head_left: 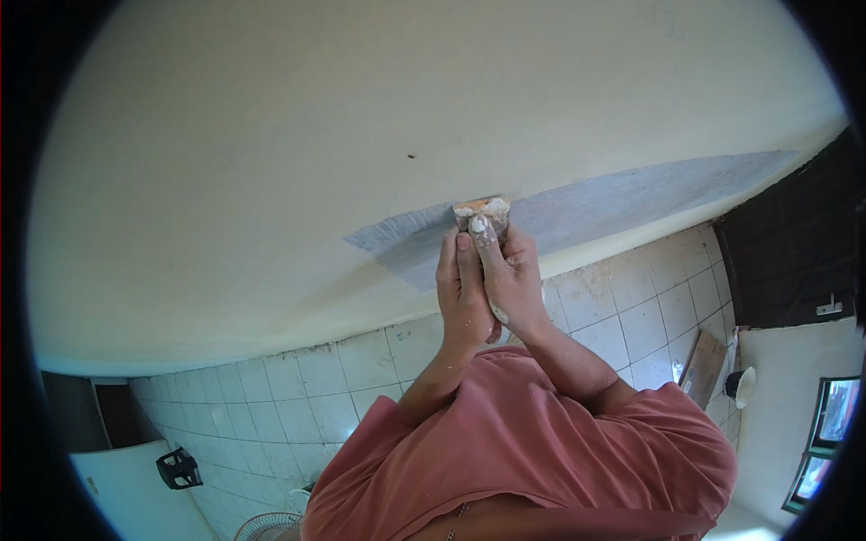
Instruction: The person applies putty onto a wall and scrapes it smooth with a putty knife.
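Observation:
Both of my hands are closed together round a small plaster-smeared block, whose orange-brown top edge shows above the fingers. Its face lies against or close to the cream wall. My left hand wraps the block's left side. On the right side, my right hand has its white-streaked thumb laid up over the block. Behind the hands, a long grey patch runs along the wall, with a ragged, streaked left end. The block sits at that patch, left of its middle. Most of its lower part is hidden by my hands.
White floor tiles run along the wall's foot. A black stool stands lower left, near a fan. At right are a dark door, a wooden board, a bucket and a window.

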Demonstrator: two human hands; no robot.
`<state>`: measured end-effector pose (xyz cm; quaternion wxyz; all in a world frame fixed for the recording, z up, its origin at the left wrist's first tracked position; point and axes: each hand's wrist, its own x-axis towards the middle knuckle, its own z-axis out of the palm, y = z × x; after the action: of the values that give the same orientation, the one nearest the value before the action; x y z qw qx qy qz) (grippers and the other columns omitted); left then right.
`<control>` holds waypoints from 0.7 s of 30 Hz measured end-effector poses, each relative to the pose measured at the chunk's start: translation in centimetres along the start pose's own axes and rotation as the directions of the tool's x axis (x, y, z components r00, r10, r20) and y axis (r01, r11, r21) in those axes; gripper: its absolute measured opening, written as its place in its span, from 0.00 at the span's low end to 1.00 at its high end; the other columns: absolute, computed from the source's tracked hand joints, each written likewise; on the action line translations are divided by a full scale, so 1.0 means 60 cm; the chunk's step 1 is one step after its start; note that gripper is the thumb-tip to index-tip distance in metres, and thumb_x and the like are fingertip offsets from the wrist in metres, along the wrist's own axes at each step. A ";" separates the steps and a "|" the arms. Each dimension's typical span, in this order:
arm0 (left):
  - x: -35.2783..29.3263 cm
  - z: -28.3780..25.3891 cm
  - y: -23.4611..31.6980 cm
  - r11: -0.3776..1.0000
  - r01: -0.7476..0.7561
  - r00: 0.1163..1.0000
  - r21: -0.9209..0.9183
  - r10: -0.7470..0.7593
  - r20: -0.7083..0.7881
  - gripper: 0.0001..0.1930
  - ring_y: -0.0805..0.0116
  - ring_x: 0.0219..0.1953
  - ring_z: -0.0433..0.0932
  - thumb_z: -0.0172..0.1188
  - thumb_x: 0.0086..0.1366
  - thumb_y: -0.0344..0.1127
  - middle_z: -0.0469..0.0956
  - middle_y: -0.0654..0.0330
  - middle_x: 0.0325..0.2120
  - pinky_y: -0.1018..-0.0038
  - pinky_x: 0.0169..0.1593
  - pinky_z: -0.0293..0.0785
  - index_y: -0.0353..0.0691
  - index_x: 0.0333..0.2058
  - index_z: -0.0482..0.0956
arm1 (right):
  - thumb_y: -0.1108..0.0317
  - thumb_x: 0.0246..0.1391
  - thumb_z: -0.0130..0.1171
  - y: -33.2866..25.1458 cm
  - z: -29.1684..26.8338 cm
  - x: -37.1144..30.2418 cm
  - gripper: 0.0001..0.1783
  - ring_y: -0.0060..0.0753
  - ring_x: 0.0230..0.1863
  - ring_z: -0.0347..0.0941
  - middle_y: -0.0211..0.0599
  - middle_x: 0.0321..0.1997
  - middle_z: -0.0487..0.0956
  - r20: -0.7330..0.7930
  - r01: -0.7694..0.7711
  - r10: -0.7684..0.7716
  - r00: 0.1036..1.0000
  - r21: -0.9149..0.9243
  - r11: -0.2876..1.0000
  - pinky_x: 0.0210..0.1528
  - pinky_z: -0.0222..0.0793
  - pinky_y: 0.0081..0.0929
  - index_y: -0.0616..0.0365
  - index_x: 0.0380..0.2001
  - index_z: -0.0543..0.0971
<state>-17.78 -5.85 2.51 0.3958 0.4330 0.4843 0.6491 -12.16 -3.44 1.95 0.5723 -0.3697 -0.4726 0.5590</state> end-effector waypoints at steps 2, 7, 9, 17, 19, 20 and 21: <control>-0.003 -0.001 -0.002 0.998 -0.032 0.999 0.060 0.031 0.024 0.16 0.75 0.31 0.66 0.34 0.69 0.42 0.67 0.62 0.30 0.77 0.35 0.64 0.37 0.40 0.67 | 0.66 0.58 0.46 0.000 -0.003 -0.002 0.12 0.12 0.19 0.59 0.27 0.17 0.70 -0.003 0.010 -0.010 1.000 -0.030 0.999 0.21 0.58 0.17 0.65 0.32 0.72; -0.001 -0.005 -0.001 1.000 0.018 1.000 -0.015 -0.017 0.018 0.17 0.73 0.31 0.66 0.34 0.68 0.42 0.68 0.61 0.30 0.76 0.35 0.64 0.36 0.40 0.67 | 0.66 0.58 0.46 -0.010 0.005 -0.002 0.13 0.13 0.20 0.60 0.28 0.17 0.70 0.005 0.023 -0.023 1.000 -0.054 0.998 0.21 0.59 0.18 0.67 0.32 0.72; 0.002 -0.003 -0.003 1.000 0.006 1.000 0.002 -0.006 0.007 0.17 0.74 0.31 0.66 0.34 0.68 0.42 0.68 0.61 0.30 0.76 0.35 0.64 0.36 0.40 0.67 | 0.66 0.58 0.45 -0.015 0.001 0.001 0.12 0.12 0.24 0.60 0.25 0.20 0.70 0.028 -0.006 0.007 1.000 -0.038 0.999 0.24 0.59 0.15 0.65 0.31 0.72; -0.001 -0.003 0.005 0.997 0.043 0.999 -0.059 -0.044 -0.031 0.17 0.73 0.30 0.66 0.34 0.68 0.43 0.68 0.61 0.29 0.76 0.36 0.64 0.36 0.41 0.67 | 0.66 0.58 0.46 -0.006 0.006 -0.001 0.12 0.15 0.22 0.61 0.29 0.19 0.71 0.030 -0.084 0.087 0.996 -0.086 0.993 0.25 0.60 0.18 0.66 0.34 0.73; -0.004 -0.004 -0.001 1.000 0.028 0.999 -0.001 -0.028 -0.044 0.17 0.73 0.31 0.66 0.35 0.68 0.43 0.68 0.61 0.29 0.77 0.36 0.64 0.36 0.42 0.67 | 0.66 0.58 0.45 -0.003 0.011 -0.002 0.12 0.15 0.21 0.61 0.29 0.18 0.71 0.004 0.049 -0.049 0.999 -0.055 0.997 0.23 0.60 0.19 0.66 0.33 0.72; 0.002 -0.006 0.000 1.000 0.024 0.999 -0.001 -0.024 -0.048 0.17 0.73 0.31 0.66 0.35 0.68 0.43 0.68 0.61 0.29 0.77 0.36 0.64 0.36 0.42 0.67 | 0.66 0.58 0.45 -0.009 0.010 0.004 0.12 0.15 0.21 0.61 0.29 0.18 0.71 0.009 0.051 -0.051 0.999 -0.055 0.997 0.23 0.60 0.19 0.66 0.33 0.72; 0.007 -0.013 0.003 0.999 0.027 1.000 0.037 -0.026 -0.016 0.17 0.73 0.31 0.67 0.35 0.68 0.43 0.68 0.60 0.30 0.77 0.37 0.64 0.36 0.42 0.67 | 0.66 0.58 0.45 -0.019 0.010 0.009 0.12 0.15 0.21 0.60 0.29 0.18 0.71 0.034 0.004 -0.003 0.999 -0.039 0.999 0.23 0.60 0.19 0.66 0.33 0.72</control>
<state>-18.70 -5.70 2.64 0.3925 0.4287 0.5051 0.6380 -12.48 -3.09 3.26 0.5580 -0.3704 -0.4937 0.5548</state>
